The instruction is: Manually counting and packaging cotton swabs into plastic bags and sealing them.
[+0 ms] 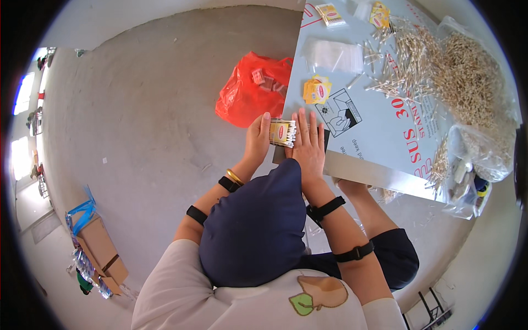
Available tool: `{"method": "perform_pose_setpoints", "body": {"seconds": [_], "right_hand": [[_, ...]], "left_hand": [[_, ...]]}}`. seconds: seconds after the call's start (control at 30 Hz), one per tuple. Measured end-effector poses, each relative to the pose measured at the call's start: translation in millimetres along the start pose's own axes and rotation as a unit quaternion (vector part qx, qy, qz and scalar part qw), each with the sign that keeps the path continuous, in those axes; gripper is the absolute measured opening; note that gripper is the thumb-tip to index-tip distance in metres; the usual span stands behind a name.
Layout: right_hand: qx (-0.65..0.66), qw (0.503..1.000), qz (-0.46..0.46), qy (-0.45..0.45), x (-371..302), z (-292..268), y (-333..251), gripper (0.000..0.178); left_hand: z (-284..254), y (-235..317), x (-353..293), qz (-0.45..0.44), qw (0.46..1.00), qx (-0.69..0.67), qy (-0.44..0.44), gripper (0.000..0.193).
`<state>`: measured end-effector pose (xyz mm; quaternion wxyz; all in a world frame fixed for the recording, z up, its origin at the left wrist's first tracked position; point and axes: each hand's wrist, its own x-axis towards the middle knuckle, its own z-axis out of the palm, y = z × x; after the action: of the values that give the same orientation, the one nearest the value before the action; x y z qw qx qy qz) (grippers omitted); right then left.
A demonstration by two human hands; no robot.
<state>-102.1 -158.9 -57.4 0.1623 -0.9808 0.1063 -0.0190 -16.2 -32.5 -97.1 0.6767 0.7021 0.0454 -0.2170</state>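
A clear pack of cotton swabs (281,132) with a yellow card lies at the table's near left corner, its white tips facing right. My left hand (257,140) grips its left end, fingers close together. Against the swab tips lies my right hand (308,144), its fingers stretched out flat. A dark flat piece (280,155) shows partly beneath the hands. Just beyond my right hand is a small stack of yellow cards (317,90). Farther back sits a stack of clear plastic sleeves (335,56), with a filled pack (330,15) near the far edge.
Loose cotton swabs (415,55) spread over the table (379,146), beside a big clear bag full of swabs (467,77) on the right. More yellow cards (379,15) lie at the back. A red plastic bag (250,91) rests left of the table; cardboard boxes (99,242) stand far left.
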Motion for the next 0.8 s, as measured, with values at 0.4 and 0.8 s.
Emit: {"method": "perform_pose_setpoints", "body": {"seconds": [0.4,0.8], "right_hand": [[-0.05,0.998,-0.016,0.02,4.4,9.7,-6.8,0.076],[0.028,0.999,-0.007,0.026,2.8,7.1,-4.8,0.078]], "left_hand": [[-2.9,11.4,-4.5,0.069,0.992,0.103,0.035,0.042],[-2.8,25.4,-7.9,0.096,0.981,0.166,0.004,0.036]]}}
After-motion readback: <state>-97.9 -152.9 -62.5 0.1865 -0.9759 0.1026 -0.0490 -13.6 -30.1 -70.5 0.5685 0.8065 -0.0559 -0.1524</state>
